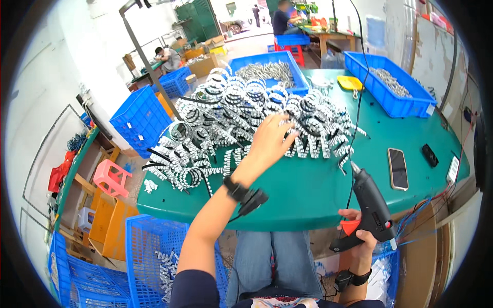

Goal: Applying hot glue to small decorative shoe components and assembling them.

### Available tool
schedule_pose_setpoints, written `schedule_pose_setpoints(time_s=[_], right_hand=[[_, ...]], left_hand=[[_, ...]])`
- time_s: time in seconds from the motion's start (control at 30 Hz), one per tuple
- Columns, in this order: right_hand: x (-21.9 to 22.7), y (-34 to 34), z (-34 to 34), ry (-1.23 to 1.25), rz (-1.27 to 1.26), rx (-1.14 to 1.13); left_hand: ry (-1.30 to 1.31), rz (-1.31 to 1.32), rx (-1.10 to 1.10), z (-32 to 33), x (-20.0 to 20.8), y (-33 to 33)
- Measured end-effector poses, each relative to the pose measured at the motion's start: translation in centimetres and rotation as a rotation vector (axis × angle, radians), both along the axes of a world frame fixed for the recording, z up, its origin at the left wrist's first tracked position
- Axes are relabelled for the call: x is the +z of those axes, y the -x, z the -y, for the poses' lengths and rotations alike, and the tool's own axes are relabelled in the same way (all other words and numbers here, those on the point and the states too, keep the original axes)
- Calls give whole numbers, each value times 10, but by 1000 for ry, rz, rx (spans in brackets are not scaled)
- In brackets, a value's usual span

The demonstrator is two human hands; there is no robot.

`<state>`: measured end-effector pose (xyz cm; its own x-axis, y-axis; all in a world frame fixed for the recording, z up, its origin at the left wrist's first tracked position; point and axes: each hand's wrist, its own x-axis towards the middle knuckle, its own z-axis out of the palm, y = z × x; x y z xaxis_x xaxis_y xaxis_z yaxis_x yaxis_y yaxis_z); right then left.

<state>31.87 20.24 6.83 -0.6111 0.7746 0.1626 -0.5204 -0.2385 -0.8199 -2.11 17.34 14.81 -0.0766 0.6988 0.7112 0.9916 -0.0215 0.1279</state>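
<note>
A large heap of white-and-black spiral coils (226,118) covers the far middle of the green table (267,208). My left hand (269,139) reaches onto the near side of this heap, its fingers spread and touching or just above the coils. No coil is visibly gripped in it. At the table's near right edge, my right hand (363,245) is wrapped around the handle of a black hot glue gun (374,205) with a red-orange trigger. The gun's nozzle points up and away, close to the right end of the heap. A black cord runs near it.
Blue bins of metal chain-like pieces stand at the back (303,88) and right (413,107), near a yellow tray (349,82). A phone (398,169), a small black object (430,155) and a power strip (453,170) lie right. A blue crate (137,251) sits lower left.
</note>
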Motion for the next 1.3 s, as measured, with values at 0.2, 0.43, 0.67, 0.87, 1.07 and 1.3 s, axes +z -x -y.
schedule_pose_setpoints(time_s=[0.2,0.43,0.67,0.87,1.07,1.3], right_hand=[[8,19,24,9,0,105],[7,55,63,-164,39,299],[12,71,86,-397,111,482],[29,78,91,-431,177,572],[29,96,112,-433,248,599],[24,123,129,-556,310,664]], left_hand=[[45,263,120,159,-8,-43],[-157,500,571,327,-101,-96],[-122,722,1099,508,-257,-179],[-35,893,1308,564,-310,-215],[-304,949,1379,580,-282,-227],[-336,983,1495,589,-255,-262]])
